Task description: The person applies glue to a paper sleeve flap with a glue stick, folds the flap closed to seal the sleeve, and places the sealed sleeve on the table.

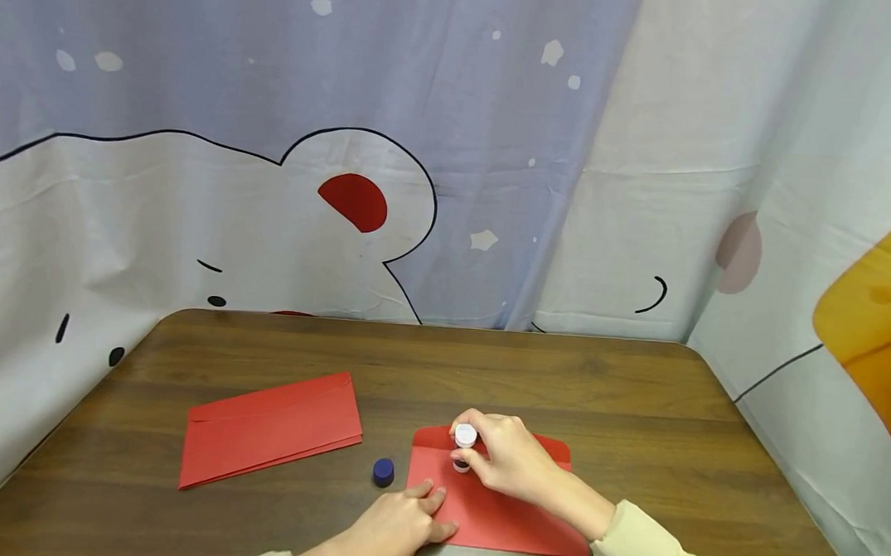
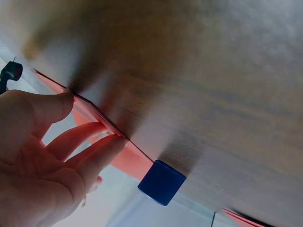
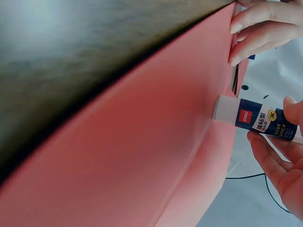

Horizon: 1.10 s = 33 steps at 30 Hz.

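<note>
A red envelope (image 1: 495,512) lies on the table with its flap folded up at the far side. My right hand (image 1: 515,459) grips an uncapped glue stick (image 3: 260,118) between thumb and fingers. The glue stick's white end touches the envelope close to the flap's fold, at its left part. My left hand (image 1: 397,521) rests with spread fingers on the envelope's near left corner, and in the left wrist view its fingertips touch the red paper edge. Left of the envelope stands the blue cap (image 1: 383,472), apart from both hands.
A small stack of red envelopes (image 1: 275,428) lies to the left on the brown wooden table (image 1: 561,374). A patterned curtain (image 1: 496,147) hangs behind the table and along its sides.
</note>
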Available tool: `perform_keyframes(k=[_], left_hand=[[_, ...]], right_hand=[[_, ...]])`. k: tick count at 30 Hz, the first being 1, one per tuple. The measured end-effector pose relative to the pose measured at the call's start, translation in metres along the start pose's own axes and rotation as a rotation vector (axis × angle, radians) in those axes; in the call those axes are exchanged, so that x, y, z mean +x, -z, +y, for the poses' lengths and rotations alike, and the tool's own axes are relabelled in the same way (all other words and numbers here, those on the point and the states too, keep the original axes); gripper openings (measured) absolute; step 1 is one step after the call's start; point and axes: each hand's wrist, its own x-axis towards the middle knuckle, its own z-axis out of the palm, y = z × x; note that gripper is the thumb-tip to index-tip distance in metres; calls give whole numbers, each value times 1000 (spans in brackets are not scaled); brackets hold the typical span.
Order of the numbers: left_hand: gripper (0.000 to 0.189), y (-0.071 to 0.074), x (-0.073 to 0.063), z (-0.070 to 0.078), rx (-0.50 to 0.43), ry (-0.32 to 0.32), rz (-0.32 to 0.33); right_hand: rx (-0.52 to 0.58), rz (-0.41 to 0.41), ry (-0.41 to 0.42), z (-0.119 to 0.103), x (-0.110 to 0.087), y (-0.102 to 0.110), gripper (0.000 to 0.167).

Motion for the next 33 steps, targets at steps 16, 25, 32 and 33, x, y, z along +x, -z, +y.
perform_keyframes(k=[16,25,32,33], left_hand=[[35,1,-2,0,-20,33,-25],[38,0,-2,1,1,25,-29],[39,0,-6,4,-76,109,-53],[39,0,-7,4,-88,122,-61]], right_hand=[[44,-54,73,-16,29,-20,25],[8,-33,100,-18,34,-27,27],[-17,-24,167,-17,31,-29,26],[-18,-28,173,-17,30,-29,25]])
